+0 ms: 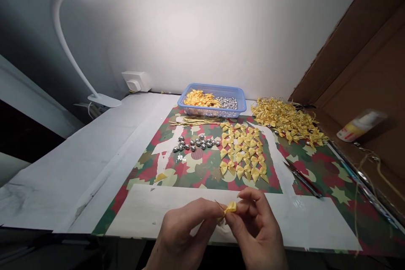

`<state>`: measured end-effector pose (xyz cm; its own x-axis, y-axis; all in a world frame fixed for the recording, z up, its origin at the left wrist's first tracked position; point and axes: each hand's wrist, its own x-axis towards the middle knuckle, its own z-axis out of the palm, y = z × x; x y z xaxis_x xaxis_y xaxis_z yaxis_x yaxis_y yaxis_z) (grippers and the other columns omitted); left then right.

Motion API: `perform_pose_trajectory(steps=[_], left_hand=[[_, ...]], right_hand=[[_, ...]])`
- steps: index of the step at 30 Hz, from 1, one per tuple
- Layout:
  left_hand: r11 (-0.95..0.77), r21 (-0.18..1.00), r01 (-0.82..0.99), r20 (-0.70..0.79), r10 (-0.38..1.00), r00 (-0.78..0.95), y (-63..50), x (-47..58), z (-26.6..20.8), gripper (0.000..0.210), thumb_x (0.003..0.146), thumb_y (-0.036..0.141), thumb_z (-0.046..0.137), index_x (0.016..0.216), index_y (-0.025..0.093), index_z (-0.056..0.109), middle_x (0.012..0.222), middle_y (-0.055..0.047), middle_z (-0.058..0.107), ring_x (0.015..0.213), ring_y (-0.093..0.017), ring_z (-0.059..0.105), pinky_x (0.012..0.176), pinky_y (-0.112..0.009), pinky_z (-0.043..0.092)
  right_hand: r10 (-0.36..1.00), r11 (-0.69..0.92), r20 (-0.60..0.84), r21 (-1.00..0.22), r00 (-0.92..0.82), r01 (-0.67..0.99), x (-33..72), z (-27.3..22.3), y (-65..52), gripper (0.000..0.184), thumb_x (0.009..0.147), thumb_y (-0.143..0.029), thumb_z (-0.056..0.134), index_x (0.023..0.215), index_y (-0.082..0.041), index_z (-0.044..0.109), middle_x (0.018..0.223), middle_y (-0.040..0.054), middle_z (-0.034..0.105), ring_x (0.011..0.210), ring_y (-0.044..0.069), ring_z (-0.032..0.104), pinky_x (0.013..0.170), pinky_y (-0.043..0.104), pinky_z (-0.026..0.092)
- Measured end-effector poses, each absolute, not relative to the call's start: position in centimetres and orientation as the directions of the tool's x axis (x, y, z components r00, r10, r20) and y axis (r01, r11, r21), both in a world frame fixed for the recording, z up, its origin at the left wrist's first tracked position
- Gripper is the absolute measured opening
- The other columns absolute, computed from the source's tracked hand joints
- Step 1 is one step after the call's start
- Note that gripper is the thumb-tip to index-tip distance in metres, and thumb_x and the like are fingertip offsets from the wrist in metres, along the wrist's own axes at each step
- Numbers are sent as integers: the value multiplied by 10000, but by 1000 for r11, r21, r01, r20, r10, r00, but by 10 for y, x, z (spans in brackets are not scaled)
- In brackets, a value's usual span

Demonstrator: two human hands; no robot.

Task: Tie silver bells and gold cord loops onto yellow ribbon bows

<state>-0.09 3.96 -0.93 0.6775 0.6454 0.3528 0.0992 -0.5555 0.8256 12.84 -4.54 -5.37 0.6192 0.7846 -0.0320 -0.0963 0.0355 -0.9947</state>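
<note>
Near the table's front edge, both hands meet at a small yellow ribbon bow (232, 207). The index finger and thumb of my left hand (186, 223) close at its left side, where a thin cord (219, 204) sticks up. On the other side, my right hand (259, 228) pinches the bow between thumb and fingers. Fingers hide the bow's lower part. Beyond the hands, several finished-looking yellow bows (243, 171) lie in rows. Left of these rows is a loose group of shiny silver beads (193, 148), with gold cords (196, 121) laid out behind.
A blue basket (243, 100) at the back holds yellow bows and silver beads. Right of it lies a heap of yellow bows with cords (284, 120). Dark-tipped scissors or tweezers (305, 180) lie at right, near a bottle (360, 125). A lamp (74, 59) stands left.
</note>
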Motion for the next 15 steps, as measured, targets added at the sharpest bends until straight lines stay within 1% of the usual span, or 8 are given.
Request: perform_pose_trajectory(steps=[1, 3, 5, 6, 8, 10, 13, 15], left_hand=[[-583, 807, 98, 367, 624, 690, 40, -2, -11, 230, 957, 49, 532, 948, 225, 681, 804, -17, 762, 678, -153, 714, 636, -220, 579], [-658, 749, 80, 434, 578, 691, 41, -2, -14, 222, 986, 68, 509, 984, 221, 670, 852, -42, 766, 742, -170, 710, 697, -249, 585], [-749, 660, 58, 532, 520, 669, 42, -1, -17, 212, 1023, 109, 479, 1035, 216, 662, 919, -70, 779, 817, -190, 698, 763, -286, 584], [-787, 615, 50, 571, 488, 660, 42, -1, -18, 212, 1040, 137, 461, 1054, 212, 658, 943, -83, 785, 841, -200, 689, 782, -303, 581], [-836, 547, 41, 604, 429, 672, 43, 1, -17, 242, 1063, 177, 418, 1070, 205, 658, 956, -96, 789, 850, -211, 676, 777, -317, 575], [-853, 520, 43, 589, 394, 705, 44, 2, -16, 255, 1065, 175, 408, 1048, 197, 662, 949, -98, 787, 842, -212, 674, 769, -315, 572], [-866, 496, 59, 548, 366, 752, 46, 0, -12, 237, 1045, 128, 437, 1015, 186, 664, 960, -98, 779, 860, -213, 670, 795, -316, 571], [-881, 468, 66, 529, 340, 778, 47, -2, -11, 252, 1037, 111, 434, 988, 184, 671, 935, -94, 771, 842, -209, 662, 787, -318, 569]], right_hand=[[794, 36, 8, -999, 608, -34, 133, -52, -45, 279, 847, -354, 732, 1072, -268, 590, 729, -46, 637, 620, 132, 594, 623, 226, 499], [815, 71, 156, -983, 558, 170, 144, -45, -44, 186, 860, -297, 714, 1034, -284, 649, 824, -31, 646, 687, 133, 599, 642, 226, 484], [834, 137, 312, -916, 454, 377, 155, -35, -42, 83, 925, -238, 631, 971, -280, 686, 917, -6, 638, 795, 140, 613, 689, 234, 471], [851, 169, 357, -881, 386, 443, 159, -31, -41, 119, 953, -205, 581, 940, -266, 682, 921, 1, 632, 816, 141, 613, 701, 240, 465], [888, 216, 388, -828, 249, 518, 165, -24, -38, 182, 976, -138, 506, 907, -239, 642, 869, 2, 618, 796, 140, 608, 694, 249, 457], [907, 254, 398, -779, 140, 573, 169, -19, -36, 188, 971, -95, 474, 891, -226, 583, 823, -4, 603, 765, 142, 593, 684, 253, 454], [911, 306, 411, -701, 15, 645, 172, -15, -33, 189, 980, -76, 434, 921, -221, 541, 840, 5, 587, 752, 141, 585, 668, 247, 466], [921, 315, 386, -661, -51, 681, 174, -13, -31, 184, 978, -80, 426, 915, -218, 531, 840, 9, 588, 717, 142, 588, 635, 249, 469]])
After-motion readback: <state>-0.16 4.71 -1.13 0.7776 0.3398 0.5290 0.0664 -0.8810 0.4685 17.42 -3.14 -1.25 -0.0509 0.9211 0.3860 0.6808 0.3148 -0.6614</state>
